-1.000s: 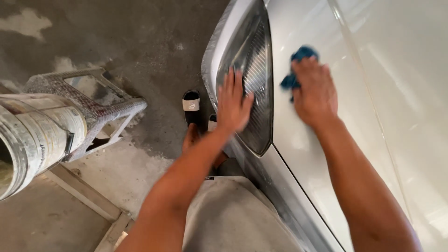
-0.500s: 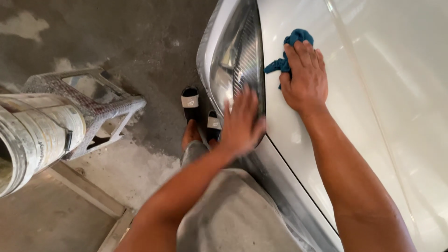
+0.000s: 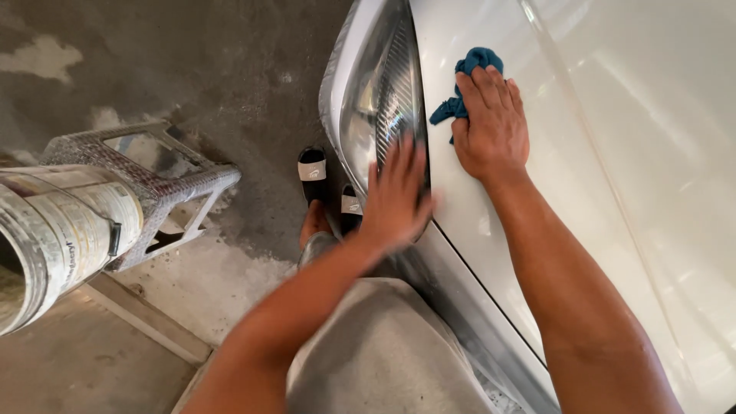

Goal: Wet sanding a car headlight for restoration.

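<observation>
Blue cloth (image 3: pixel 469 80) lies bunched on the white car panel (image 3: pixel 613 153), pinned under the fingertips of the right hand (image 3: pixel 491 126). In the head view those fingers are pressed together and flat, with the cloth poking out ahead of them and to their left side. Just left of the cloth sits the headlight (image 3: pixel 379 115), its clear lens curving down the car's front corner. The left hand (image 3: pixel 395 195) rests flat on the lower end of that lens, fingers slightly spread and blurred, holding nothing. Below the left fingers two feet in dark sandals (image 3: pixel 326 180) stand on the stained concrete floor (image 3: pixel 192 61). Well off to the left of both hands stands a grey plastic stool (image 3: pixel 146 184), with a paint-spattered bucket (image 3: pixel 54 238) just beside it.
</observation>
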